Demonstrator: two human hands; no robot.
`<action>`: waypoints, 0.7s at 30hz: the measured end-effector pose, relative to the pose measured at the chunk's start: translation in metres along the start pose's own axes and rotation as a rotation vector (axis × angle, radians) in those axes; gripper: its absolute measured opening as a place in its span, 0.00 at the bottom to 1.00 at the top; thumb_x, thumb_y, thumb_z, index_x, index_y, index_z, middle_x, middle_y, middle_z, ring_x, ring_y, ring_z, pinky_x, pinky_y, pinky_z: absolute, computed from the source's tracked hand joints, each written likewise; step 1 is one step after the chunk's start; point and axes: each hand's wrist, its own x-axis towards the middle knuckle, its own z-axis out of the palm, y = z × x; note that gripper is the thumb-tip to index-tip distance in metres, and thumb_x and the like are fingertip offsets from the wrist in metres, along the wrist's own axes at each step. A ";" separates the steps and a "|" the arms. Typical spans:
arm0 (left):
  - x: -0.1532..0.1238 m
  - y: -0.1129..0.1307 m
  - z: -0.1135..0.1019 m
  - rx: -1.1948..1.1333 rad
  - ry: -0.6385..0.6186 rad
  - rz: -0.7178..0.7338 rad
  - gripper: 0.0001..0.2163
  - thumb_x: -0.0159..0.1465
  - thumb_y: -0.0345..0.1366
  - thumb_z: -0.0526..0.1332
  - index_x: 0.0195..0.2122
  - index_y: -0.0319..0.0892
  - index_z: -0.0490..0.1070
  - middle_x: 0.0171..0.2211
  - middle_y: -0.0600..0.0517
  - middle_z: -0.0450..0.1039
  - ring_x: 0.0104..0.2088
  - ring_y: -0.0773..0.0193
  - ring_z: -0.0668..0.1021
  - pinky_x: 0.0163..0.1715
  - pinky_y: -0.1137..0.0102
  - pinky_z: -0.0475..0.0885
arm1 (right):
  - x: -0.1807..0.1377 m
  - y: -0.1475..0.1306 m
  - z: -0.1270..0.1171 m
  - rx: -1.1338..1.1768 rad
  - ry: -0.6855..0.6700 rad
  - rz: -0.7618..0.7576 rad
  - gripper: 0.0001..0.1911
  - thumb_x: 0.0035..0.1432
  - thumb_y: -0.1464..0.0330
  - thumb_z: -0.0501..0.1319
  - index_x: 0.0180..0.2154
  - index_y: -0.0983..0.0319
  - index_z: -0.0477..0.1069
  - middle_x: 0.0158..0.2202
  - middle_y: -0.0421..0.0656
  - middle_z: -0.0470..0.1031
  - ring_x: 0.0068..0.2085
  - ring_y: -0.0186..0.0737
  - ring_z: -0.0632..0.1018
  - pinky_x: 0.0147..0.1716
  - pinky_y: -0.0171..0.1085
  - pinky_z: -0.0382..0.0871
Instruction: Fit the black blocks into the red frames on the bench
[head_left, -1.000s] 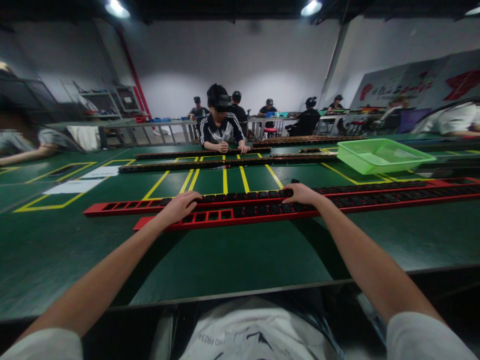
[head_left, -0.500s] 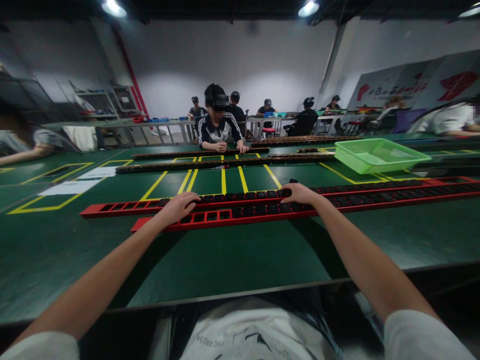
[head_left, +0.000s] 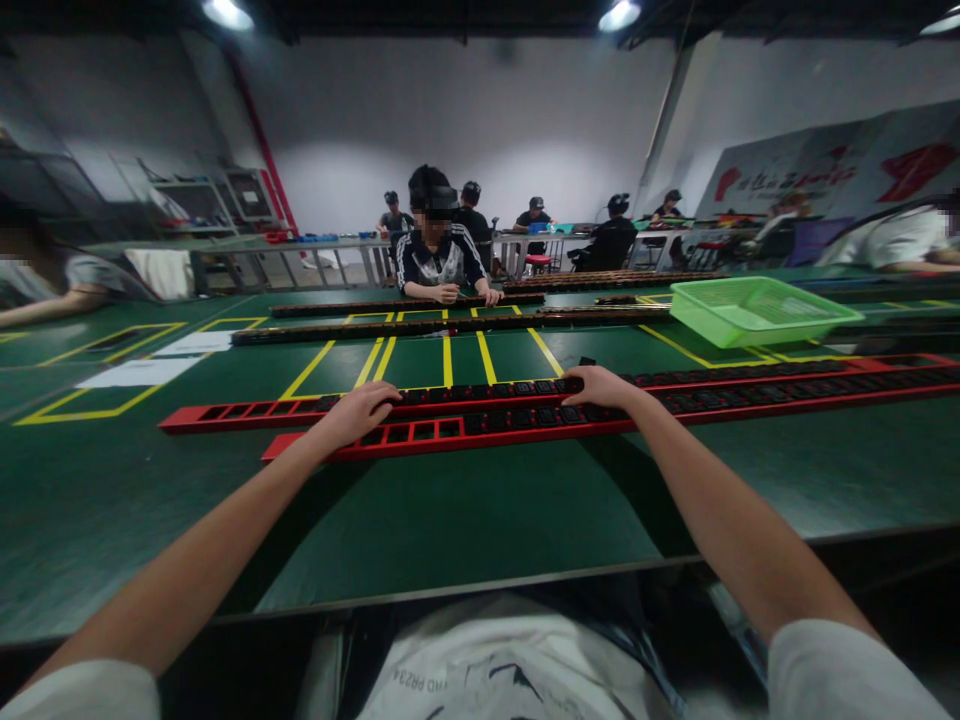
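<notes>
I've got my left hand (head_left: 358, 412) and right hand (head_left: 600, 388) flat, fingers loosely spread, gripping nothing, on two long red metal socket strips (head_left: 525, 420) lying side by side mid green table (head_left: 450, 520). Risk, imo: uneven push skews a strip.

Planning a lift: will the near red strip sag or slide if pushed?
The near red strip is very long and thin, so it would probably sag if lifted at one point. It lies flat on the green mat, so it likely slides rather than rolls.
</notes>
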 end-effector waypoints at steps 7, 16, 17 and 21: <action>0.002 0.000 0.001 -0.010 0.008 -0.008 0.14 0.68 0.39 0.51 0.47 0.43 0.74 0.49 0.45 0.75 0.50 0.54 0.76 0.56 0.54 0.70 | -0.003 -0.006 -0.004 0.005 0.001 0.015 0.27 0.49 0.56 0.71 0.50 0.59 0.77 0.49 0.47 0.79 0.50 0.54 0.79 0.52 0.44 0.71; 0.005 0.004 -0.001 0.024 0.006 -0.022 0.15 0.68 0.39 0.50 0.45 0.44 0.75 0.47 0.47 0.76 0.47 0.56 0.77 0.53 0.58 0.72 | -0.003 -0.008 -0.004 -0.010 0.001 0.023 0.28 0.49 0.57 0.71 0.51 0.59 0.76 0.50 0.47 0.79 0.51 0.54 0.78 0.53 0.45 0.70; 0.005 0.004 -0.002 0.032 0.005 -0.019 0.14 0.68 0.38 0.50 0.44 0.44 0.75 0.47 0.47 0.76 0.47 0.56 0.77 0.52 0.58 0.72 | -0.004 -0.008 -0.004 -0.010 -0.001 0.025 0.28 0.49 0.57 0.71 0.51 0.59 0.76 0.50 0.48 0.79 0.51 0.54 0.78 0.53 0.44 0.70; 0.005 0.007 -0.002 0.046 0.007 -0.015 0.14 0.68 0.37 0.50 0.44 0.43 0.75 0.46 0.46 0.75 0.45 0.55 0.77 0.50 0.57 0.72 | -0.004 -0.008 -0.005 -0.003 -0.001 0.027 0.29 0.49 0.56 0.70 0.52 0.61 0.76 0.51 0.50 0.78 0.50 0.54 0.78 0.53 0.44 0.70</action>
